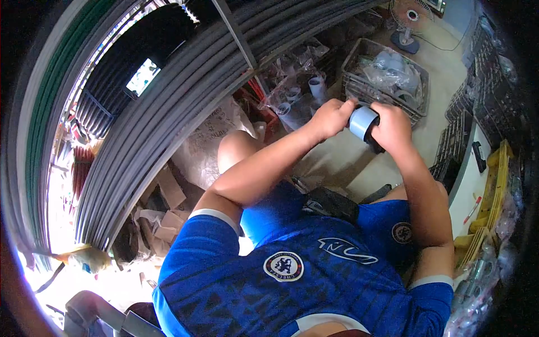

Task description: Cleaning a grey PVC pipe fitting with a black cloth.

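Observation:
My left hand [333, 119] and my right hand [392, 125] are raised in front of me, close together, with a light blue-grey cylindrical plastic piece [362, 122], like a pipe fitting, between them. My left fingers grip its left side. My right hand holds its right side, along with a dark part that shows below and behind it. Where the dark part joins the cylinder is hidden by my fingers. Beyond my hands stands a grey plastic crate [385, 90] with bagged grey fittings [391, 69] in it.
Long grey pipes [168, 97] lie on a metal rack at the left. Loose grey fittings in clear plastic [316, 86] are beyond my left hand. A fan [406, 23] stands at the back right. Yellow bins [490, 193], a red marker [472, 209] and a black object [478, 156] are at the right.

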### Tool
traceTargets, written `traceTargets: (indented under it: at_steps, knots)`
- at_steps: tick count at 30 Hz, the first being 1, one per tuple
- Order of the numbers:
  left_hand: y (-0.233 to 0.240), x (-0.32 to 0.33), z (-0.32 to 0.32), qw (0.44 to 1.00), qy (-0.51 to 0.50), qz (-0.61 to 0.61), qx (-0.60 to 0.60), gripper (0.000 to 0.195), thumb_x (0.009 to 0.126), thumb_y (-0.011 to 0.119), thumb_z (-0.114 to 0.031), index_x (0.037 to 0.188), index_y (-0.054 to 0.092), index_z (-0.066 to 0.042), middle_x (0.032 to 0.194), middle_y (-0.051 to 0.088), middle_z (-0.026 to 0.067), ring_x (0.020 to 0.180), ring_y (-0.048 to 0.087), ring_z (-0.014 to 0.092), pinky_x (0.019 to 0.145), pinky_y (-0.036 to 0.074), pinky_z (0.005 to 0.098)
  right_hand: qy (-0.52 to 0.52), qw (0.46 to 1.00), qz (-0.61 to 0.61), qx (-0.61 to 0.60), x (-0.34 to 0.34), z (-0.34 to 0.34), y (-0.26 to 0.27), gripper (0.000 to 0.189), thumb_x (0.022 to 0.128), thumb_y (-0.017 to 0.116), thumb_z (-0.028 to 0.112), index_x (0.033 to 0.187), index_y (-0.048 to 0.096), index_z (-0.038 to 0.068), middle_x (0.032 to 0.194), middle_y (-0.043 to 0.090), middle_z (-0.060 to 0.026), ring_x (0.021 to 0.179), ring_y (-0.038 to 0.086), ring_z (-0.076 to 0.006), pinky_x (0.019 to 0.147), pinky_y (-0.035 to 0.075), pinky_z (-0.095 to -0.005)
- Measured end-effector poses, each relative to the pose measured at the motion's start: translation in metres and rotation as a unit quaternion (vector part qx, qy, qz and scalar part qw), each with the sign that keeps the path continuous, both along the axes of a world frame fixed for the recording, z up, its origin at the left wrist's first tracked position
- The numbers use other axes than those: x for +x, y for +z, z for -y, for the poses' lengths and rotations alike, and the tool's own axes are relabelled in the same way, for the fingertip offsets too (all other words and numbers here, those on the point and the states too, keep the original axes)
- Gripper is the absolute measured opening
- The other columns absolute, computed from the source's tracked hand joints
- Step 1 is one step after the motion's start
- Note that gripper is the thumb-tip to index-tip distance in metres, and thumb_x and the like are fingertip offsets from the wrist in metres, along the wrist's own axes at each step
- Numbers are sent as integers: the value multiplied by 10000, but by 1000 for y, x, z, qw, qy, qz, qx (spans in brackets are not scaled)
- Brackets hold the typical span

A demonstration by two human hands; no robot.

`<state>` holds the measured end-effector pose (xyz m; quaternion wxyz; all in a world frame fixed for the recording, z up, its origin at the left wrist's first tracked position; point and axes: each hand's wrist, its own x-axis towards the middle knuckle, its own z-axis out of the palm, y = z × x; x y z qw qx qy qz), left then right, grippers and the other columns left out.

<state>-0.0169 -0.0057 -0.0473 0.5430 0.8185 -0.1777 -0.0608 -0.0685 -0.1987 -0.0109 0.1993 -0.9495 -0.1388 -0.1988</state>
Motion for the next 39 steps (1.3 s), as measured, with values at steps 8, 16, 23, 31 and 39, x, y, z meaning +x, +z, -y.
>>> traceTargets:
  at_steps: [8, 16, 23, 31, 39]
  knots:
    - [28, -6, 7, 995, -40, -87, 30, 692, 1026, 424, -546, 634, 625, -12, 563, 579, 62, 489, 539, 155, 530, 445, 316, -16, 997, -47, 59, 1, 6, 15, 230, 736, 703, 126, 960, 717, 78, 872, 685, -236, 862, 674, -427, 749, 535, -502]
    - [37, -17, 15, 989, -76, -119, -47, 597, 1054, 415, -519, 850, 640, -6, 632, 576, 24, 528, 540, 149, 560, 458, 305, 18, 991, -119, 65, 6, 15, 7, 236, 755, 668, 131, 970, 732, 58, 893, 692, -245, 855, 684, -418, 758, 542, -468]
    - [52, 1, -1, 929, -165, -69, -324, 273, 1000, 622, -204, 1204, 620, -23, 1066, 639, 41, 930, 589, 98, 818, 494, 250, 31, 876, -237, 420, 21, 12, -8, 338, 814, 594, 138, 1063, 684, -72, 906, 724, -128, 841, 680, -218, 791, 522, -336]
    - [55, 2, -4, 957, -151, -92, -230, 341, 997, 645, -284, 1117, 660, 35, 972, 702, 113, 813, 691, 172, 726, 602, 293, 78, 940, -136, 302, 24, 27, -6, 325, 830, 669, 176, 1077, 690, -34, 954, 741, -179, 892, 712, -246, 823, 520, -346]
    - [47, -7, -4, 979, -129, -157, -15, 528, 1047, 464, -470, 783, 626, -42, 576, 540, -10, 415, 451, 69, 382, 367, 229, 119, 980, -3, 160, 14, 26, 0, 348, 718, 706, 64, 1060, 688, 4, 942, 704, -232, 901, 691, -399, 798, 531, -426]
